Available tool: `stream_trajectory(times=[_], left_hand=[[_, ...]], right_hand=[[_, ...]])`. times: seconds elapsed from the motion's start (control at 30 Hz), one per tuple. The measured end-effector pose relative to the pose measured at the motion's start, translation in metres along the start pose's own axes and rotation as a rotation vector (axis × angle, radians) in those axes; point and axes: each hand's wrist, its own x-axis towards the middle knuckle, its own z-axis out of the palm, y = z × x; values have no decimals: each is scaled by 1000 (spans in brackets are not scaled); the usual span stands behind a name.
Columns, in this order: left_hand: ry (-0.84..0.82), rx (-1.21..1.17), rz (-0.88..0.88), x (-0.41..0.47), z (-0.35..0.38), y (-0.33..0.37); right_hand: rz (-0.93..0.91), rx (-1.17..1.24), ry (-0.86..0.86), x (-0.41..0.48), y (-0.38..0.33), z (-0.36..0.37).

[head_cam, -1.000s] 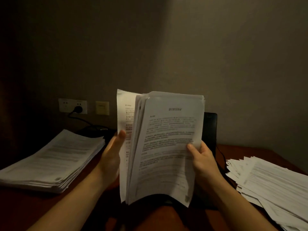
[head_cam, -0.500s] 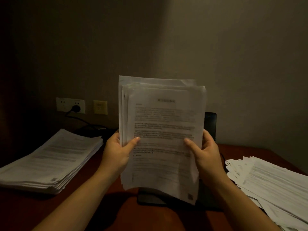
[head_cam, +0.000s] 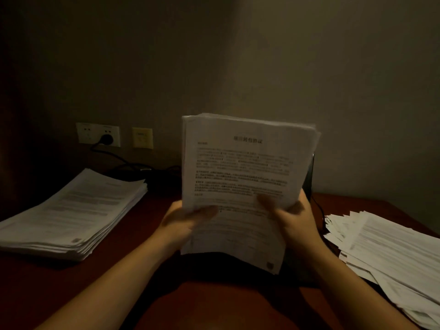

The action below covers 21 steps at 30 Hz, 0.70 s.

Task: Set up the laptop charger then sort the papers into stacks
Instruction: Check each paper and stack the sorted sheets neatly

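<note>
Sheaf [head_cam: 242,177] squared since earlier; both hands' grip lower.

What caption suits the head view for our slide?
Both hands, left hand and right hand, hold a sheaf of papers upright between two desk stacks.
</note>
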Motion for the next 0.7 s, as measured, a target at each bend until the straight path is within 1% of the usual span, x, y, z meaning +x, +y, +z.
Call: stream_trajectory(times=[0.1, 0.3, 0.33, 0.4, 0.47, 0.6, 0.7], left_hand=[[-98, 41, -31, -7, 2, -14], [-62, 26, -43, -4, -1, -15], [-32, 26, -19, -2, -3, -12], [86, 47, 35, 3, -7, -9], [165, 51, 29, 7, -7, -10], [172, 80, -15, 8, -8, -21], [188, 79, 7, 9, -20, -22]], right_hand=[[9, -33, 0, -5, 14, -3], [24, -138, -26, -1, 17, -4], [20, -166, -34, 0, 17, -3], [9, -191, -46, 0, 18, 2], [3, -190, -41, -1, 23, 8], [-28, -220, 9, 3, 31, 16], [-39, -242, 34, 10, 33, 21]])
